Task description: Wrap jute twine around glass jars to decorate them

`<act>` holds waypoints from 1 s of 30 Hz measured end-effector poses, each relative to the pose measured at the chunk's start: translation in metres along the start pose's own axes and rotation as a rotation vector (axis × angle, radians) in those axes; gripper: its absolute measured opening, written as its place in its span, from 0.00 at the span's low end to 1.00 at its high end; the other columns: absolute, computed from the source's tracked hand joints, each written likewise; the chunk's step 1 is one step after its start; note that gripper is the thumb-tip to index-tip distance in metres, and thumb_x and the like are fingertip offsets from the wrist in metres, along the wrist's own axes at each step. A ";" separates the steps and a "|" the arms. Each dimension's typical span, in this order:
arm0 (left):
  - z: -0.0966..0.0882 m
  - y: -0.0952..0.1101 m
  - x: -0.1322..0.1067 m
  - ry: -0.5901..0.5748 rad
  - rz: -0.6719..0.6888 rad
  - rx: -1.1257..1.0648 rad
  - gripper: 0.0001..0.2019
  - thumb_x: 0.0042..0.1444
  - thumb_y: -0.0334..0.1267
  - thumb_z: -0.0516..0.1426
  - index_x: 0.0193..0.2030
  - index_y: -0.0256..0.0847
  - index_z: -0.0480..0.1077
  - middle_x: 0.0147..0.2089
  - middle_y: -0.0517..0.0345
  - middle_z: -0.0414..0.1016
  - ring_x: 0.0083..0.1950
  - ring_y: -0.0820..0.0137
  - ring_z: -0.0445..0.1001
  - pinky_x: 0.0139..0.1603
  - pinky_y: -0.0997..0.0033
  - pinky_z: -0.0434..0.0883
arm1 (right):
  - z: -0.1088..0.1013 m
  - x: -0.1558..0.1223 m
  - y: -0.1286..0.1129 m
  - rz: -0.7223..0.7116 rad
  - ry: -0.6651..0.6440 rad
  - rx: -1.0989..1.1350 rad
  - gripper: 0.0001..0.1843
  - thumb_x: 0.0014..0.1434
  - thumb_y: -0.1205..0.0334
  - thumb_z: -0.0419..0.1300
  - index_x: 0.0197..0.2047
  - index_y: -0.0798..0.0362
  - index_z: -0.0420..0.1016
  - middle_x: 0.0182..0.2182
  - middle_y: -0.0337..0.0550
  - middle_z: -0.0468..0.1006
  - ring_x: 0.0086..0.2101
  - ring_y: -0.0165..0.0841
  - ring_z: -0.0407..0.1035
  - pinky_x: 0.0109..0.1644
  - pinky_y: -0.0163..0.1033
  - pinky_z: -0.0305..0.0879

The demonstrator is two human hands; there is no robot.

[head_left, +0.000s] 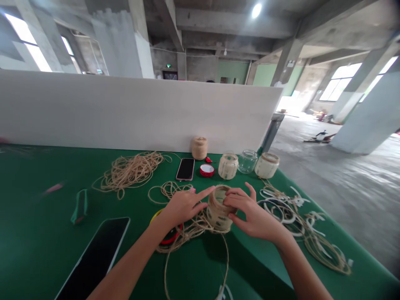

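Note:
A glass jar point(218, 216) stands in front of me, its rim and neck wound with jute twine. My right hand point(250, 212) grips it from the right, fingers over the rim and thumb on the outside wall. Reaching in from the left, my left hand point(183, 206) has its index finger stretched to the jar's rim and its thumb apart below. Its other fingers are partly hidden. Loose jute twine point(190, 233) lies around the jar's base and under my left hand. A red-and-yellow roll point(170, 239) is partly covered by my left wrist.
Behind are a twine-wrapped jar point(199, 148), red-rimmed tape roll point(206, 170), phone point(185, 169), covered jars point(228, 166) point(266, 166) and a clear jar point(248, 161). Twine piles point(133, 171) and white strips point(287, 212) flank me. A tablet-like slab point(96, 254) lies front left, below a white partition point(140, 112).

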State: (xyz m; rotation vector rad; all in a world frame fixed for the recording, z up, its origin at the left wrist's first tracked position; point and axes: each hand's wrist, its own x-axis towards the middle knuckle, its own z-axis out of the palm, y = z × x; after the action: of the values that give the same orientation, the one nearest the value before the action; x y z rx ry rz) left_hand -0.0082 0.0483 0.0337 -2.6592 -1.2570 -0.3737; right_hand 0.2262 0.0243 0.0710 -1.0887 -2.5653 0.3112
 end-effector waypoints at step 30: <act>0.003 0.022 0.003 0.030 -0.066 -0.086 0.20 0.62 0.44 0.42 0.60 0.46 0.55 0.34 0.55 0.73 0.33 0.66 0.72 0.37 0.67 0.67 | 0.009 0.004 -0.009 0.004 0.113 -0.079 0.03 0.54 0.64 0.52 0.34 0.50 0.62 0.32 0.39 0.70 0.45 0.36 0.62 0.59 0.60 0.22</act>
State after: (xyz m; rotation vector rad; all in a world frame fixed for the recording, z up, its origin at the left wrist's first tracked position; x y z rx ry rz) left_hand 0.0111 0.0380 0.0307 -2.6768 -1.3525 -0.4858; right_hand 0.2141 0.0202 0.0663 -1.1062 -2.4944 0.1467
